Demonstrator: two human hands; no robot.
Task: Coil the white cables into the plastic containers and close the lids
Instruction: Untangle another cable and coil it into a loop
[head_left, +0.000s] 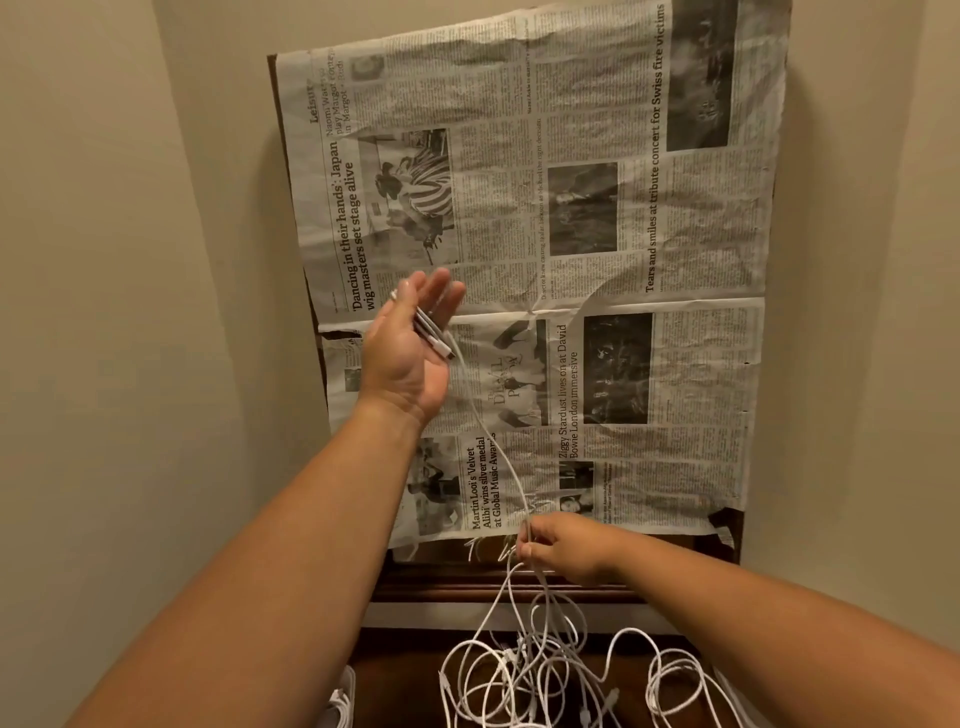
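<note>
We are holding our left hand (410, 343) up at the middle left of the frame. Its grip is wide open, with straight fingers, and the plug ends of the white cables (519, 670) are lying across them. One cable is running down to our right hand (566, 545) at the lower middle. That grip is pinching the cables between thumb and fingers. The rest are hanging in a messy heap at the bottom of the frame, below the bench (493, 584) edge. A newspaper (675, 364) is covering the bench.
</note>
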